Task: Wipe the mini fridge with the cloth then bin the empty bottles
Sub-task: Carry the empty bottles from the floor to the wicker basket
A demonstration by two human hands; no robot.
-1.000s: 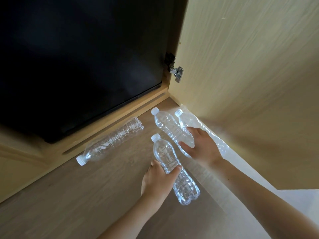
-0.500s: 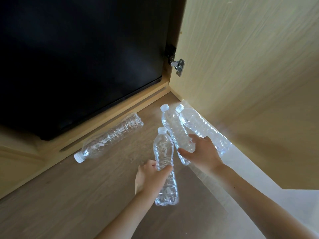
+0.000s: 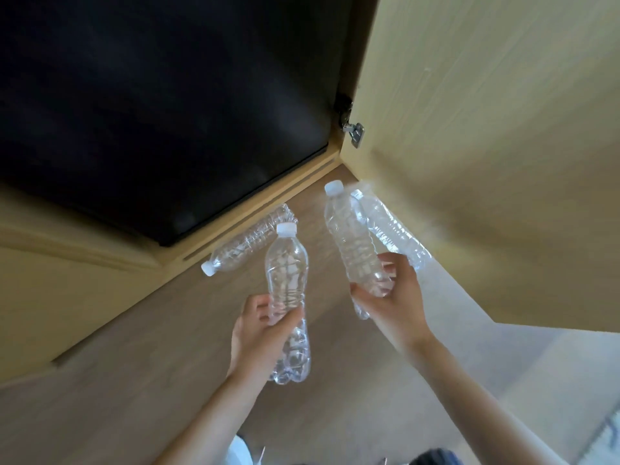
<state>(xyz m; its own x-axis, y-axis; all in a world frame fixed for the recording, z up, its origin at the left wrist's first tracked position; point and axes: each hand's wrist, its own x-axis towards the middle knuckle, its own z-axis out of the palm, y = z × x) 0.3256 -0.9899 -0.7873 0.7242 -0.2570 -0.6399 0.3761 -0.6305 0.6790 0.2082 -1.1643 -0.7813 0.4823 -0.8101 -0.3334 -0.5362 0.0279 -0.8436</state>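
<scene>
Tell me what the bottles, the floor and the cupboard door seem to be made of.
The bottles: thin clear plastic, glossy; see-through, with ribbed, dented walls and white caps. The floor: wood-look surface, matt, with grain streaks; real wood or laminate, cannot tell. The cupboard door: pale wood-grain board, smooth and matt, probably laminate; a shiny metal hinge holds it.

a single wide-angle view sits at the person's head, above and behind the left hand (image 3: 258,330) and the right hand (image 3: 392,297), facing forward and steeply down. both forearms enter from the bottom edge, so the hands sit near the lens, mid-frame. under and beyond the hands spreads the wooden floor (image 3: 134,380). farther past them is the black fridge front (image 3: 151,112). the cupboard door (image 3: 486,129) rises to the right of the right hand.
</scene>
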